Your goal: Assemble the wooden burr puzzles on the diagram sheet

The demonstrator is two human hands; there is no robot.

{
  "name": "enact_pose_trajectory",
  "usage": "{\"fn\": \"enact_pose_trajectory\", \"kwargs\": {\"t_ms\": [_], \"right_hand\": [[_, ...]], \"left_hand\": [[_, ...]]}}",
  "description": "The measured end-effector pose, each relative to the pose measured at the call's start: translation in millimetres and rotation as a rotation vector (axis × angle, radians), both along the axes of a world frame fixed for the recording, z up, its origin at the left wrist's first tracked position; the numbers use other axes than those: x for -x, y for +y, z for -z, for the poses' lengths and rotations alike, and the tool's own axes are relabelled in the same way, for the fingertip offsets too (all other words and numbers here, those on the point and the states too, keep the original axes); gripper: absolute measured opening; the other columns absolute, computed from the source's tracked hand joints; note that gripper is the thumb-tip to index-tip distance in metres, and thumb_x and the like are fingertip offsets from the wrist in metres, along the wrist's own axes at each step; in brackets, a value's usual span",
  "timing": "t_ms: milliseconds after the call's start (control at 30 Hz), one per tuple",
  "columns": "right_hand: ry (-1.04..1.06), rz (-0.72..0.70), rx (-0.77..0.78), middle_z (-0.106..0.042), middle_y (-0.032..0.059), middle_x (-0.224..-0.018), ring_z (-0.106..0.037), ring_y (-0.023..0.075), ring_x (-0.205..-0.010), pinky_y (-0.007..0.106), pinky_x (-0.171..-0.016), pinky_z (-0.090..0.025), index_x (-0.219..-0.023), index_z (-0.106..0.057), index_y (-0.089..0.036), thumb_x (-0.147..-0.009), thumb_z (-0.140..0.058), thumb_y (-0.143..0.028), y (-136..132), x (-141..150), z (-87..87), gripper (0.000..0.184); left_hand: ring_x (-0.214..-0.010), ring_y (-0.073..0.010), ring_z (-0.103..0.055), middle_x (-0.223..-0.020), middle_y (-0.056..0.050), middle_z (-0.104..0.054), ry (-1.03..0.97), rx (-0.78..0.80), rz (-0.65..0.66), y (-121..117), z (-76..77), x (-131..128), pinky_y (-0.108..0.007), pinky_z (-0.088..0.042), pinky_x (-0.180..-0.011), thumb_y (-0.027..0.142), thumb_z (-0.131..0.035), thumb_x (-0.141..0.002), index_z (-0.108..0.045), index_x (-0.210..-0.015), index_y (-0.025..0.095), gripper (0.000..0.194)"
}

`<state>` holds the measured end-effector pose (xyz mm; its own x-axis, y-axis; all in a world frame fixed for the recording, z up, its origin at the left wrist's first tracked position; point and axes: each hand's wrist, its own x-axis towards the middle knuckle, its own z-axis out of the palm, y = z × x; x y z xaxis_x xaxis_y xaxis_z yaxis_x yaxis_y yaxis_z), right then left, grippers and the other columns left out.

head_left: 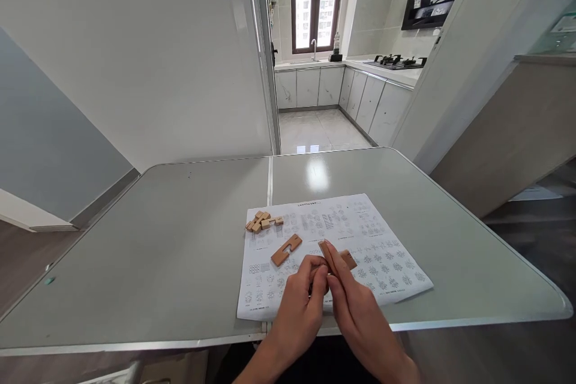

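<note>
My left hand [300,295] and my right hand [357,307] meet above a printed sheet [306,306] near the table's front edge. Between them they grip flat brown wooden puzzle pieces [349,259], one end poking out past my right fingers. Fingers cover most of the pieces, so how they fit together is hidden. Left of the hands, a similar brown piece with a notch in its middle, a slotted wooden puzzle piece [279,257], lies flat on the paper. Small lighter wooden blocks [258,221] are heaped at the sheet's upper left corner.
The sheet bears rows of small line diagrams. It lies on a grey-green table [180,252] with a metal rim and a centre seam. A small green bit [49,281] is at the table's left edge. Beyond stands a white panel [180,60] and a kitchen doorway.
</note>
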<state>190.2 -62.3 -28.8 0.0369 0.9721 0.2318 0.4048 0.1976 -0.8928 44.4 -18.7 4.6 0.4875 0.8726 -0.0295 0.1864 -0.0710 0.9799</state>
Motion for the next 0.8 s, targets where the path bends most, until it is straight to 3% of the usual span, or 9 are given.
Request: {"fn": "enact_pose_trajectory", "kwargs": {"t_ms": [167,333,433,533,800], "right_hand": [[-0.021,-0.032,0.033,-0.047,0.0043,-0.162,-0.052,0.0283,-0.144,0.048,-0.113,-0.052,-0.165,-0.030,-0.033,-0.112,-0.034,-0.034,1.6,-0.9,-5.4,0.053],[-0.013,0.000,0.043,-0.049,0.0006,-0.161,-0.042,0.0266,-0.151,0.050,-0.119,-0.047,-0.163,-0.034,-0.036,-0.112,-0.035,-0.036,0.9,-4.1,-3.4,0.051],[0.002,-0.005,0.035,-0.050,-0.0016,-0.160,-0.038,0.0243,-0.153,0.049,-0.123,-0.042,-0.162,-0.035,-0.037,-0.112,-0.035,-0.036,0.4,-5.7,-1.8,0.050],[0.005,-0.019,0.023,-0.051,-0.0016,-0.160,-0.037,0.0243,-0.154,0.049,-0.123,-0.042,-0.162,-0.036,-0.037,-0.112,-0.035,-0.037,0.5,-7.2,-2.4,0.050],[-0.028,-0.023,-0.006,-0.055,0.0018,-0.156,-0.051,0.0256,-0.146,0.045,-0.117,-0.050,-0.162,-0.037,-0.034,-0.112,-0.038,-0.034,-1.1,-7.4,-1.8,0.050]], "left_hand": [[-0.065,-0.0137,-0.046,-0.076,0.001,-0.059,-0.004,-0.011,-0.021,-2.0,-0.5,-2.4,-0.027,-0.037,-0.062,0.049,-0.039,-0.109,-0.058,-0.107,0.020,0.034],[-0.064,-0.0140,-0.050,-0.076,0.001,-0.059,0.006,-0.021,-0.035,-5.5,1.8,-1.8,-0.026,-0.042,-0.061,0.048,-0.040,-0.109,-0.057,-0.105,0.021,0.033],[-0.067,-0.0139,-0.054,-0.081,0.000,-0.063,-0.023,-0.019,-0.043,-7.9,3.2,-2.4,-0.029,-0.052,-0.077,0.046,-0.041,-0.109,-0.057,-0.105,0.021,0.030],[-0.070,-0.0138,-0.057,-0.083,0.001,-0.065,-0.051,-0.009,-0.041,-9.0,2.2,-3.1,-0.034,-0.054,-0.090,0.045,-0.041,-0.109,-0.058,-0.106,0.022,0.029],[-0.068,-0.0151,-0.054,-0.079,0.000,-0.062,0.019,-0.019,-0.017,-7.2,-0.5,-1.1,-0.027,-0.045,-0.067,0.046,-0.039,-0.109,-0.057,-0.106,0.021,0.032]]}}
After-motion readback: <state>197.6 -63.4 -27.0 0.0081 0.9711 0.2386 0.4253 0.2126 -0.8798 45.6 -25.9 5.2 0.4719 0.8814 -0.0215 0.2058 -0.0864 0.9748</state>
